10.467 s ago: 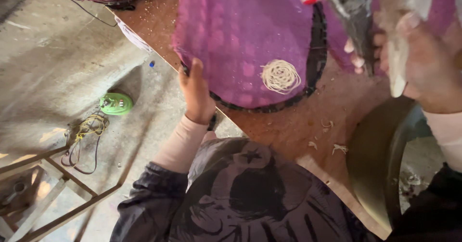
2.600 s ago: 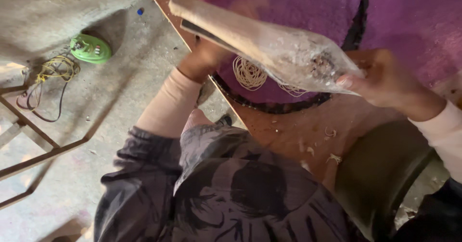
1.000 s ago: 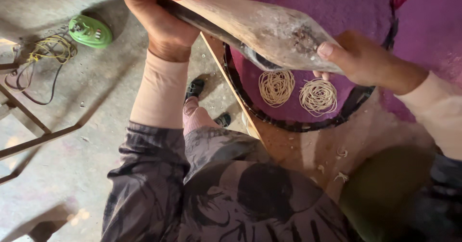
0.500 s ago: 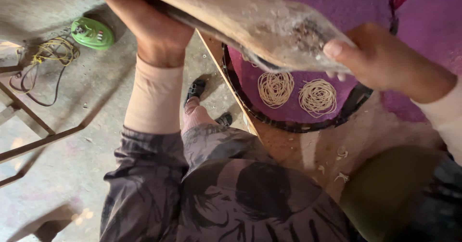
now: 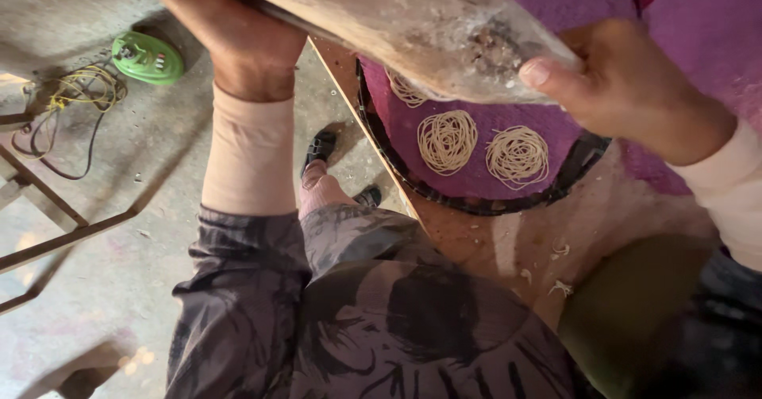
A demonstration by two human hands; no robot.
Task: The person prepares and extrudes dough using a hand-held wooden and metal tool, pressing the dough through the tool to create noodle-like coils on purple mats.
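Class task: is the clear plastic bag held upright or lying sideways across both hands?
Sideways: the clear plastic bag slants across, left hand at one end, right hand at the other.

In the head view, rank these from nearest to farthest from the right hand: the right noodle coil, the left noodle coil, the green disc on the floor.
From the right hand:
1. Right noodle coil, just below it on the purple tray.
2. Left noodle coil, beside it, further left.
3. Green disc, far left on the floor.

Noodle nests point(image 5: 482, 147) on tray point(image 5: 476, 205), tray on table point(image 5: 484, 240); bag point(image 5: 413, 30) above; reel point(image 5: 148, 56) on floor, left.
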